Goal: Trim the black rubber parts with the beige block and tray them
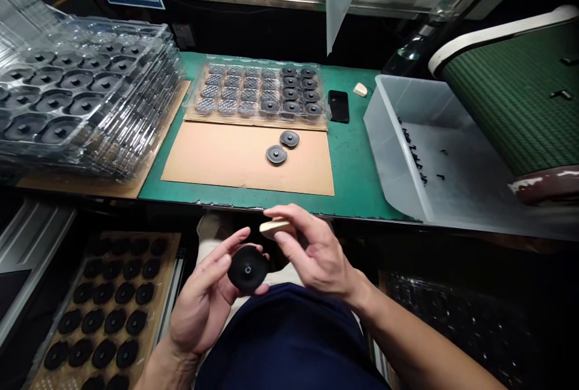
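My left hand (203,299) holds a round black disc part (247,269) with a small centre hole, fingers curled round its edge, below the table's front edge. My right hand (312,251) pinches a small beige block (274,228) just above and right of the disc. Two more black disc parts (276,154) (289,138) lie on a brown cardboard sheet (217,158) on the green mat. Behind them a clear blister tray (235,91) holds several discs in its right-hand pockets.
A tall stack of clear trays with discs (85,100) fills the left. A tray of black discs (108,311) sits low at left. A clear bin (398,155) under a green conveyor belt (520,94) stands right. A black phone (338,105) and a beige block (360,89) lie near it.
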`<state>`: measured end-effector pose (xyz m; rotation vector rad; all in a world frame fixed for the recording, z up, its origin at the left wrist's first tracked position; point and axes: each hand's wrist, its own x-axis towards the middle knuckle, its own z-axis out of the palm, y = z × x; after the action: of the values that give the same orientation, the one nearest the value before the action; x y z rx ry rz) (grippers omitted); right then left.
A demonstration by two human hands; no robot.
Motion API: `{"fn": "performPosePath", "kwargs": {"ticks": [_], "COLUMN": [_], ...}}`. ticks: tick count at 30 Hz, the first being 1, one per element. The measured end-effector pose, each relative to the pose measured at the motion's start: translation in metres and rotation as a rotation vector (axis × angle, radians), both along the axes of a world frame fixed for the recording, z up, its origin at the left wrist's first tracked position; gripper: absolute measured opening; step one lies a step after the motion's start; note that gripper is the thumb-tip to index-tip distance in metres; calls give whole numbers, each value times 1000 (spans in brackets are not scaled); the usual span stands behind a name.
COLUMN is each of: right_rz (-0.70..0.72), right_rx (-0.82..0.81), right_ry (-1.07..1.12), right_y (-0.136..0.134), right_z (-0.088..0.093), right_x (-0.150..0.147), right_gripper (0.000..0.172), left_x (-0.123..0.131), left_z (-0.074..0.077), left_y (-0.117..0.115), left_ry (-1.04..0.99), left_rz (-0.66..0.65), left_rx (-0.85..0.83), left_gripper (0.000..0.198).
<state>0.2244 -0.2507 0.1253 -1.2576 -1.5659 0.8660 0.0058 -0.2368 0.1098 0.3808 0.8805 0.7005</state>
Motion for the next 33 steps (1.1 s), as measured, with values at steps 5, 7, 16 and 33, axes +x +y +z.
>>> {"fn": "performPosePath", "kwargs": {"ticks": [5, 7, 16, 33], "right_rz": [35, 95, 94, -20], "right_rx": [-421, -443, -426, -578], "right_ry": [95, 123, 349, 536], "right_y": [-22, -29, -33, -37], "right_z": [-22, -31, -38, -40], "right_x": [-3, -10, -30, -33], "right_gripper": [41, 46, 57, 57], "left_x": [13, 16, 22, 20], "left_z": [2, 0, -8, -10], "left_y": [13, 11, -8, -6], "left_ry": [248, 213, 265, 53], "left_rz": [50, 64, -29, -16], "left_rx": [10, 32, 251, 53], "left_gripper": [45, 50, 60, 55]}}
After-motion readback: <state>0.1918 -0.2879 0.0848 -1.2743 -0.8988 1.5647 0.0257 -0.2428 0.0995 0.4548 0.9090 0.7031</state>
